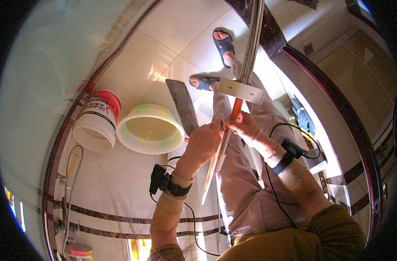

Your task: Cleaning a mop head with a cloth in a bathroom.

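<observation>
A flat mop with a metal pole [250, 49] runs down between my hands, its lower end above my thighs. A white slotted plate [229, 87] sits crosswise on the pole. My left hand [201, 143] is closed at the near end of a long grey mop pad [182, 102], which sticks out to the left. Below that hand, a thin orange-and-white mop board [210, 173] hangs edge-on beside the pole. My right hand [246, 128] pinches the orange strip [236, 108] of the mop head close to the pole. The fingertips of both hands are partly hidden.
A pale plastic basin [150, 148] and a white bucket with red print [94, 138] stand at left. Behind them is a glass panel [38, 107] with a dark frame. A hose [68, 195] hangs on the wall. A dark raised frame [345, 107] curves along the right.
</observation>
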A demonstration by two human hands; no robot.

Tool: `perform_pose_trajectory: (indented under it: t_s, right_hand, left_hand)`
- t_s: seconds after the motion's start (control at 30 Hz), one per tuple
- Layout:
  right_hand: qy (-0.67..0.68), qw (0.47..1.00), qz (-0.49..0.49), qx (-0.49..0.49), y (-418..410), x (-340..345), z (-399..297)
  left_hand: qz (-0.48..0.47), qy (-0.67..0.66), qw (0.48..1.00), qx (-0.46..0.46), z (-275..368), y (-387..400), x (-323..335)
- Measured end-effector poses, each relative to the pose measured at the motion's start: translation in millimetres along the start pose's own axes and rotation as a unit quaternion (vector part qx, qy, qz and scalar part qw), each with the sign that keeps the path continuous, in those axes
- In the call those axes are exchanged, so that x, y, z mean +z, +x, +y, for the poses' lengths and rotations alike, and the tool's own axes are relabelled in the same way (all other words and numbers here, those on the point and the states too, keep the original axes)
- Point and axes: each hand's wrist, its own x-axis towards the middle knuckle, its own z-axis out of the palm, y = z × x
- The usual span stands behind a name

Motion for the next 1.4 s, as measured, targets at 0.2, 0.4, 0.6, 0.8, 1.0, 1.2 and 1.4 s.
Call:
perform_pose_trajectory:
  t_s: [0.2, 0.4, 0.6, 0.8, 1.0, 1.2, 1.4]
  right_hand:
    - [-0.073, 0.997, 0.03, 0.002, 6, -4, 7]
    - [-0.008, 0.998, 0.03, -0.049, 7, 7, 6]
    - [-0.151, 0.983, 0.073, -0.078, 9, 14, 11]
    - [-0.201, 0.961, 0.148, -0.12, 6, 19, 7]
    - [-0.313, 0.927, 0.184, -0.097, 6, 22, 5]
    - [-0.3, 0.921, 0.241, -0.061, 13, 21, 20]
    - [-0.28, 0.92, 0.272, -0.041, 19, 22, 25]
  left_hand:
    - [-0.005, 0.133, 0.99, 0.042, -9, -13, 9]
    - [0.024, 0.157, 0.987, 0.032, -1, -10, 5]
    - [0.042, 0.093, 0.995, -0.015, 3, -1, 1]
    - [0.027, 0.123, 0.992, 0.017, -2, 6, -1]
    - [0.005, 0.201, 0.978, 0.054, 9, 11, -9]
    - [-0.005, 0.26, 0.962, 0.078, 17, 17, -11]
    - [-0.03, 0.279, 0.957, 0.068, 19, 15, -9]
